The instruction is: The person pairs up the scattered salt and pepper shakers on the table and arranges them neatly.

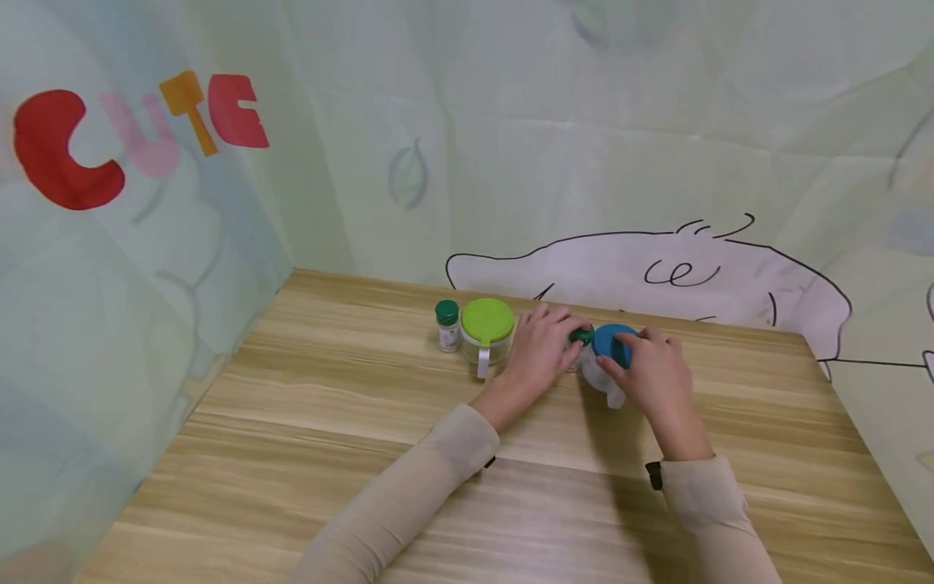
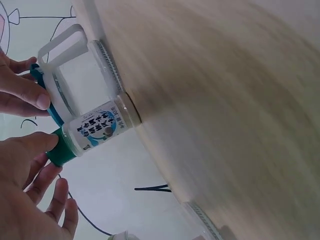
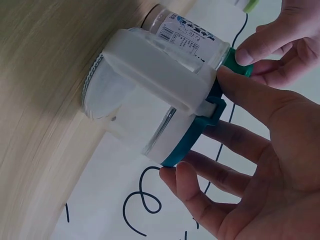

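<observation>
While four containers stand in a row at the back of the table (image 1: 328, 422), they count out as two small shakers and two handled jars. At far left is a green-capped shaker (image 1: 447, 325), then a lime-lidded jar (image 1: 486, 331), its contents unclear. The left hand (image 1: 536, 350) pinches the green cap of the second shaker (image 2: 100, 127), thumb and fingertips closed on it. Just beside it, touching, the blue-lidded jar (image 3: 155, 107) looks empty; the right hand (image 1: 657, 377) holds its lid, fingers spread around the rim.

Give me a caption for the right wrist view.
Right hand grips the blue-lidded jar; left hand pinches the spice bottle's green cap.
</observation>
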A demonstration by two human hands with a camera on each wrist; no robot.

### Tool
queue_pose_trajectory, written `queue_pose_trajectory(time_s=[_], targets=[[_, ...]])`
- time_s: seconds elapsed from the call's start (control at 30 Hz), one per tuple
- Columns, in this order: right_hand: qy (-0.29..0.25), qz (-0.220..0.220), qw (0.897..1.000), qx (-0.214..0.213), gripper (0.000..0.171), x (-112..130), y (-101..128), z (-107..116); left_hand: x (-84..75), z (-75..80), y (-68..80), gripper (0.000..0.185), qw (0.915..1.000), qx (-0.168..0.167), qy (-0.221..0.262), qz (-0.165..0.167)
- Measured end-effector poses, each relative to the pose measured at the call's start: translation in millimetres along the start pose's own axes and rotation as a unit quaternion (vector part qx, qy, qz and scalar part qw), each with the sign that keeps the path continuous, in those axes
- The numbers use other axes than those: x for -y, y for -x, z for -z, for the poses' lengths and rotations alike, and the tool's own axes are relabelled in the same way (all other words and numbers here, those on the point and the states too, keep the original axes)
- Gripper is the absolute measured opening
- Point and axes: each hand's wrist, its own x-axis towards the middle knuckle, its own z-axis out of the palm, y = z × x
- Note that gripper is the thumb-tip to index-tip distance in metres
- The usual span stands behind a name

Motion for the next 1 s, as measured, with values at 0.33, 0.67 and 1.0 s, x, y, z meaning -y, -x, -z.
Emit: queue_pose_trajectory(time_s=[0.33, 0.67, 1.0], targets=[[0.002, 0.007, 1.000, -0.002, 0.058, -2.0, -0.4, 0.6, -5.6, 10.9, -7.4, 0.029, 0.9982, 0.053, 0.023, 0.016], [0.008, 0.000, 1.000, 0.003, 0.059, -1.9, -0.9, 1.1, -3.8, 10.0, -5.1, 0.027, 0.9980, 0.040, 0.047, 0.013], [-0.003, -0.025, 1.000, 0.015, 0.061, 0.3, -2.5, -1.2, -0.7, 6.0, -0.7, 0.030, 0.9976, 0.031, 0.061, 0.014]])
